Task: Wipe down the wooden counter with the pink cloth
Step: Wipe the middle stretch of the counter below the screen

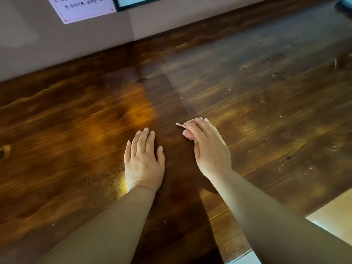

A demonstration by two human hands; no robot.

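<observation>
**A:** Start nearest you. What are the hands doing?

**B:** The left hand (143, 161) lies flat on the wooden counter (266, 96), fingers straight and close together, holding nothing. It looks like a brace. Just beside it, a little farther out, the right hand (206, 147) has its fingers curled down over the pink cloth (187, 124).

**A:** How much of the cloth shows?

**B:** Very little. A small pinkish wad pokes out under the fingertips, with a thin corner sticking out toward the left. The rest is bunched inside the grip, pressed to the wood.

**A:** So which step is this?

**B:** Mid-wipe, I'd judge. The cloth is down on the surface and gripped, not being fetched or folded.

**A:** And the counter beyond?

**B:** To the right and farther back, pale specks and dusty streaks dot the boards. The strip ahead of the hands looks darker and cleaner. At the far edge the counter meets a wall (76, 46) with a printed notice (83, 8).

**A:** The next move, then?

**B:** Probably a firm sweep rightward and away across the speckled boards, with the cloth opened out wider; bunched so small, it covers little.
</observation>
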